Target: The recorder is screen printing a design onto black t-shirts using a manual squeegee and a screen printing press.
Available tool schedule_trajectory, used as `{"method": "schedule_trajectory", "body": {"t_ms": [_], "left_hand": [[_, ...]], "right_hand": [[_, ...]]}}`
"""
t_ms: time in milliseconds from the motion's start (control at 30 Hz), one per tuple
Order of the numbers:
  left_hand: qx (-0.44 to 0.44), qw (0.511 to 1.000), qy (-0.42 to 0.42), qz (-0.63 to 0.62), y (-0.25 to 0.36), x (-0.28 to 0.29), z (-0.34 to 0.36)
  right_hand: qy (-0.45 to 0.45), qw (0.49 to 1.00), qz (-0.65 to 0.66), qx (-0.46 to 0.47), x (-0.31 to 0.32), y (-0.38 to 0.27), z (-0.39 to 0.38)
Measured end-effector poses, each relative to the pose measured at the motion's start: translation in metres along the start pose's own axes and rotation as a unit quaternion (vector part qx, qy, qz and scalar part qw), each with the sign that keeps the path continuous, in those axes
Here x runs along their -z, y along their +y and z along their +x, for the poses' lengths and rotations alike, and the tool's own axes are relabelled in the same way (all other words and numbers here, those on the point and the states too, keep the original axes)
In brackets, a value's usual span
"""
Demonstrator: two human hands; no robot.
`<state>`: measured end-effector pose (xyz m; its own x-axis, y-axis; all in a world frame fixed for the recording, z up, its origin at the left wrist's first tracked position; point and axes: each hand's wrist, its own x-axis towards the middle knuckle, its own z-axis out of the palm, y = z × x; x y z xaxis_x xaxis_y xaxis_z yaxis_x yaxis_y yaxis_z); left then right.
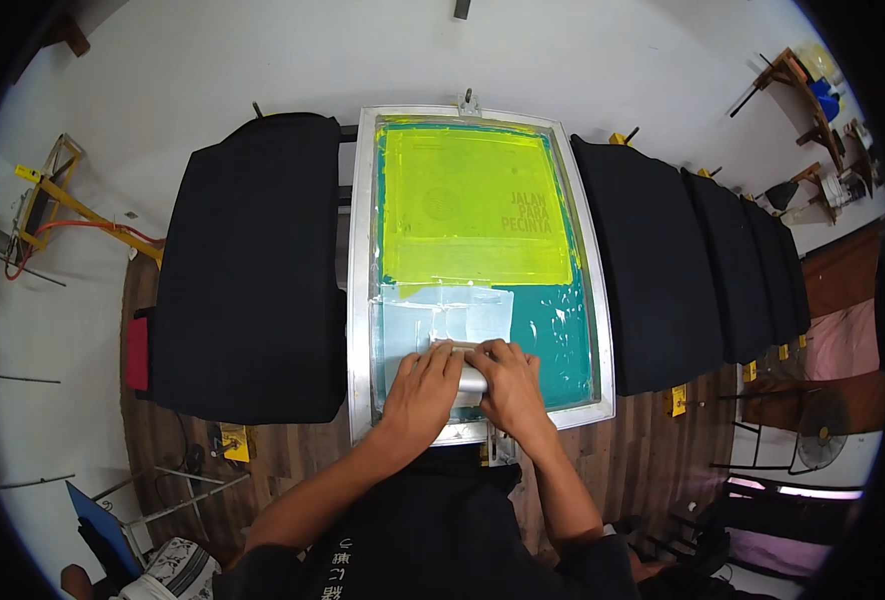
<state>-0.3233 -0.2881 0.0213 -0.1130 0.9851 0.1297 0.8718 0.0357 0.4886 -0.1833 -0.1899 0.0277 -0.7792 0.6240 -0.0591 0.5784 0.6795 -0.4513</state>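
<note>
A screen-printing frame [602,330] with a silvery metal rim lies in front of me. Its mesh is teal [552,340], with a wide coat of yellow-green ink [472,255] over the far part. Lettering and a round mark show faintly through the ink. Pale, glossy strips [402,315] cover the near left of the mesh. My left hand [425,392] and my right hand [507,385] are closed side by side on a squeegee with a silvery handle [472,380], at the frame's near end. Its blade is mostly hidden beneath my fingers.
Black fabric-covered boards stand on both sides: a large one [252,270] at left, several overlapping at right [652,270]. Metal clamps grip the frame at its far [468,103] and near ends. A standing fan [824,428] is at right, a yellow bracket [92,212] at left.
</note>
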Motion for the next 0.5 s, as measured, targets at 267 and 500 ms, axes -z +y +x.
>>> {"method": "schedule_trajectory", "body": {"t_ms": [267, 500], "left_hand": [[0.037, 0.993, -0.068, -0.094, -0.037, 0.026, 0.052], [0.075, 0.989, -0.102, -0.077, -0.051, 0.035, 0.065]], "right_hand": [[-0.087, 0.996, 0.001, 0.002, 0.014, 0.009, 0.063], [-0.133, 0.991, -0.016, 0.012, 0.009, 0.010, 0.097]]}}
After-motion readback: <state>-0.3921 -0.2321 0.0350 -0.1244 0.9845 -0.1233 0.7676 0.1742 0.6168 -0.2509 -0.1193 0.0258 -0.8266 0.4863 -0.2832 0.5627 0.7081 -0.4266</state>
